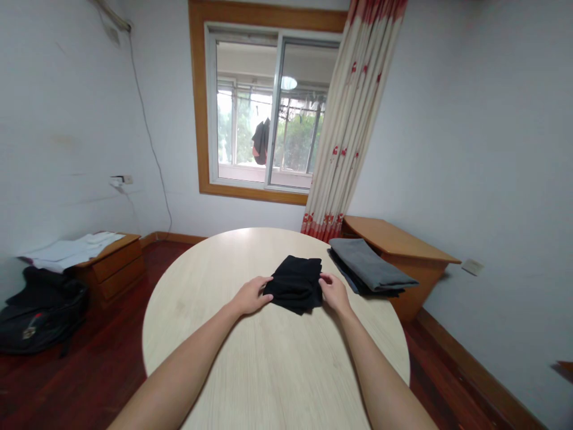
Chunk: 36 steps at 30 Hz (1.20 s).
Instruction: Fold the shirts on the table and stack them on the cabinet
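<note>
A folded black cloth (295, 282) lies on the round pale wooden table (201, 310). My left hand (253, 295) holds its left edge, with the thumb and fingers closed around the side. At the right edge, my right hand (333, 291) pinches the cloth between thumb and fingers. To the right of my right hand, a stack of folded cloths with a grey one (373, 264) on top and darker ones beneath rests near the table's right rim.
A brown wooden desk (398, 242) stands behind the table at the right. At the left are a low drawer cabinet (114, 272) with papers (74, 249) on it and a black backpack (40, 310) on the floor. A patterned curtain (349, 119) hangs beside the window.
</note>
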Available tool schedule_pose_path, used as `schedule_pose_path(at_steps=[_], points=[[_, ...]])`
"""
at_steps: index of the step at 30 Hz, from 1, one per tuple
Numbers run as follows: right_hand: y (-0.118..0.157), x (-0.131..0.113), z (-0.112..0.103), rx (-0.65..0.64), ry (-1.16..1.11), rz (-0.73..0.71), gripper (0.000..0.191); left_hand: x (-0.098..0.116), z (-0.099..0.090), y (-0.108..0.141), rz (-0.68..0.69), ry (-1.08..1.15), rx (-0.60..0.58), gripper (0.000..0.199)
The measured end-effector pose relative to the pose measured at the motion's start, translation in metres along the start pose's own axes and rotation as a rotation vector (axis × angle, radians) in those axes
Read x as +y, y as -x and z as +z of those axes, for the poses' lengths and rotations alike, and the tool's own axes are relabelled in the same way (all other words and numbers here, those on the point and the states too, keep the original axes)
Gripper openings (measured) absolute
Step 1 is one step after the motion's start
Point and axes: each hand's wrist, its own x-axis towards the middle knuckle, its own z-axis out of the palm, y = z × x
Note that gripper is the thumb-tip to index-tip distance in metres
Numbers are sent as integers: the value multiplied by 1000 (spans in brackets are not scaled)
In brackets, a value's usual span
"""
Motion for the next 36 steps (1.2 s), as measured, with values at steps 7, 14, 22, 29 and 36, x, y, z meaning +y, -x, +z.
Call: schedule_pose_path(at_steps=[7,14,22,29,36], points=[[4,13,11,-129,67,2,40,-1,1,0,-32,37,9,56],[7,12,13,-115,80,-18,38,-1,1,0,-53,52,4,55],[5,23,17,-148,75,33,43,-3,2,-1,-30,57,8,58],[10,14,18,-148,120,-22,54,1,1,-2,78,15,16,60],[25,-12,28,-247,26,-24,88,11,9,-4,180,-50,50,75]])
